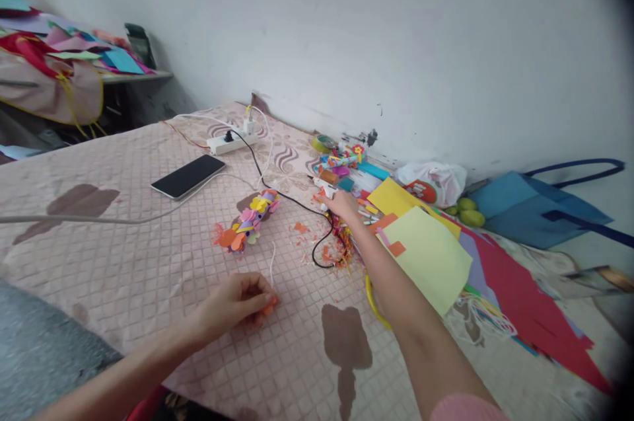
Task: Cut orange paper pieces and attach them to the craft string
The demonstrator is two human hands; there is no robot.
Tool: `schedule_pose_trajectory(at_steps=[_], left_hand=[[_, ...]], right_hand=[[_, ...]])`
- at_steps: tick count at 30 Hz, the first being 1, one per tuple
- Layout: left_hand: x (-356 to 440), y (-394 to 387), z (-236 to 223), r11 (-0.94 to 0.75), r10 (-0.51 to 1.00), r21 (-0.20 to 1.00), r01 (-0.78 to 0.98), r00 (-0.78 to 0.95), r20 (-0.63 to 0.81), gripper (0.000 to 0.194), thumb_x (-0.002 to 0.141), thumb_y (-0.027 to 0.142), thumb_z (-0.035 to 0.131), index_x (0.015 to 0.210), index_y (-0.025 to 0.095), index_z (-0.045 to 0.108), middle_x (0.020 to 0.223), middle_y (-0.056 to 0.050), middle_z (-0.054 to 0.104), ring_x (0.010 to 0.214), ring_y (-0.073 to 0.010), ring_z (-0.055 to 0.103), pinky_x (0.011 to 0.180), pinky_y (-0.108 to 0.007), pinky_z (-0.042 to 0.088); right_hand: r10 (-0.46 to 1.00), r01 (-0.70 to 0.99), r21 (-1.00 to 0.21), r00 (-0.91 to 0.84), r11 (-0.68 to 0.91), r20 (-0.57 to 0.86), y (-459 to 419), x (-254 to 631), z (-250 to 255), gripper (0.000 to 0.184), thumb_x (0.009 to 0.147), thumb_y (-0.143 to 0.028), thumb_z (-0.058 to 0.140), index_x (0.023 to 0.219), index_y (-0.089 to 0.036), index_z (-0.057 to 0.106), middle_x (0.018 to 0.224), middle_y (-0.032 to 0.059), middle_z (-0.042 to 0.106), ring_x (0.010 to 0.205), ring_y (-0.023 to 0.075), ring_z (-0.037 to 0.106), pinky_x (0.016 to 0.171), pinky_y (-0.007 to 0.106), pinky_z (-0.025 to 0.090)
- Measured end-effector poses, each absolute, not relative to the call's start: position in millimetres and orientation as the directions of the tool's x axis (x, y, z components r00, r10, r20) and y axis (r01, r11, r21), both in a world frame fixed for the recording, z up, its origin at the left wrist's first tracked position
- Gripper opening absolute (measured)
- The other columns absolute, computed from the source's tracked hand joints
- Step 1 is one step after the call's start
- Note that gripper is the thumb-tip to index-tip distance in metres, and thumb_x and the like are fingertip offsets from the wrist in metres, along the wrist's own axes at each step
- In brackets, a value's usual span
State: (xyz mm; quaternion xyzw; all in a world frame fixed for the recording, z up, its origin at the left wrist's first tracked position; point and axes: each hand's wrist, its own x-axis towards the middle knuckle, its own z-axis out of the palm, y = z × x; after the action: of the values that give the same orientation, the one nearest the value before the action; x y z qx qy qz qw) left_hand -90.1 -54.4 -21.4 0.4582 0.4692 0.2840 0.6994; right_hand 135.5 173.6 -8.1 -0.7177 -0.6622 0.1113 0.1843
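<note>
My left hand (247,295) is closed low over the bed-like quilted cover, fingers pinching a small orange paper piece (270,305). A thin white string (272,262) rises from beside those fingers. Farther off, my right hand (341,204) has its fingers closed around a white glue gun (324,187), whose nozzle points left. From near it a black cord (297,201) runs to the power strip (228,143). Between and beyond the hands lies a tube-shaped craft (252,219) covered with colourful paper flowers. Orange and yellow paper scraps (339,249) are scattered below my right hand.
A dark-screened tablet (188,176) lies at left, a cable crossing near it. To the right are pale green paper (426,256), red sheets (525,295), white strings (485,318), a blue bag (535,206) and green fruit (469,213). A yellow-handled item (374,305) sits under my right forearm.
</note>
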Motion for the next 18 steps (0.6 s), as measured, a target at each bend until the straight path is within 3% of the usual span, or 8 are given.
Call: schedule_pose_trajectory(at_steps=[4,9,14,18], left_hand=[[-92.9,-54.6,-25.6,0.414,0.818,0.909,0.039,0.422,-0.391,0.032,0.073,0.045,0.061,0.074,0.015,0.049,0.068,0.000,0.061,0.046,-0.0073,0.051,0.043,-0.020,0.035],[-97.8,-57.9,-25.1,0.403,0.820,0.913,0.062,0.420,-0.390,0.029,0.077,0.043,0.058,0.076,0.015,0.049,0.072,-0.001,0.059,0.050,-0.0077,0.053,0.044,-0.019,0.037],[-101.1,-62.3,-24.3,0.198,0.885,0.966,0.163,0.394,-0.248,0.023,0.081,0.038,0.052,0.075,0.015,0.052,0.085,-0.005,0.061,0.053,-0.0072,0.049,0.045,-0.019,0.036],[-106.0,-62.7,-18.7,-0.040,0.952,0.920,0.389,0.295,-0.083,0.015,0.078,0.028,0.054,0.072,0.015,0.057,0.101,-0.006,0.059,0.056,-0.0063,0.048,0.053,-0.021,0.038]], right_hand=[[0.986,0.903,-0.410,0.159,-0.129,0.041,182.9,131.0,-8.4,0.033,0.064,-0.044,0.066,0.071,-0.012,0.068,0.086,0.0220,0.069,0.091,0.0348,0.063,0.070,0.035,0.044],[0.982,0.854,-0.513,0.158,-0.085,0.100,176.6,138.0,7.6,0.029,0.070,-0.043,0.059,0.070,-0.014,0.065,0.082,0.0162,0.070,0.090,0.0321,0.063,0.069,0.033,0.045],[0.991,0.694,-0.720,0.075,0.030,0.114,149.3,140.7,18.6,0.026,0.075,-0.038,0.053,0.083,-0.014,0.060,0.071,0.0070,0.067,0.066,0.0204,0.064,0.055,0.027,0.047],[0.992,0.535,-0.839,0.011,0.098,0.123,114.2,140.9,20.3,0.027,0.074,-0.037,0.055,0.092,-0.016,0.057,0.079,0.0032,0.065,0.064,0.0150,0.061,0.055,0.025,0.048]])
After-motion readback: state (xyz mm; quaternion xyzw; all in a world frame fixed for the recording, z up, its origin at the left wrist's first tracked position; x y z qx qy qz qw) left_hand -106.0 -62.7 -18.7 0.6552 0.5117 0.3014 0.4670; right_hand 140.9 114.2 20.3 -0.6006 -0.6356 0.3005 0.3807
